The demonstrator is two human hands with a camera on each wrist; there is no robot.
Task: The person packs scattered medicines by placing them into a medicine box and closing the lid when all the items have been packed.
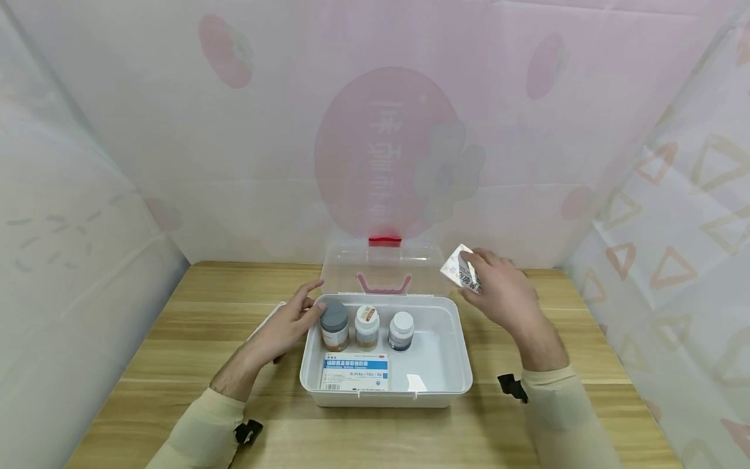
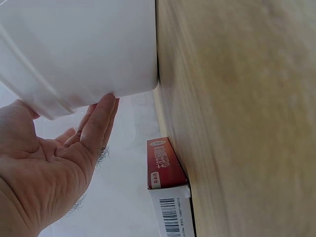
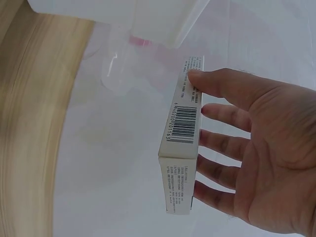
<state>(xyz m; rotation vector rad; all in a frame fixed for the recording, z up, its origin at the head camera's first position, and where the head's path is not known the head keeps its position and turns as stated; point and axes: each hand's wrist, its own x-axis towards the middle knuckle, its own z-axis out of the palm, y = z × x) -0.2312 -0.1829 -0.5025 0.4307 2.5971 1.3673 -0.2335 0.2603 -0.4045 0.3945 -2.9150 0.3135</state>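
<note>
In the head view my right hand holds a white medicine box above the table, to the right of the plastic storage box. The right wrist view shows its barcode side, with the thumb on one edge and the fingertips along the other side of the medicine box. My left hand rests at the storage box's left rim, fingers relaxed and touching its wall. Inside stand a grey-lidded bottle, a white bottle with a labelled cap and a small white-capped bottle. A blue-and-white medicine box lies in front of them.
The clear lid with a pink handle lies open behind the storage box. A red-and-white medicine box sits on the wooden table beside my left hand. Patterned fabric walls the table in.
</note>
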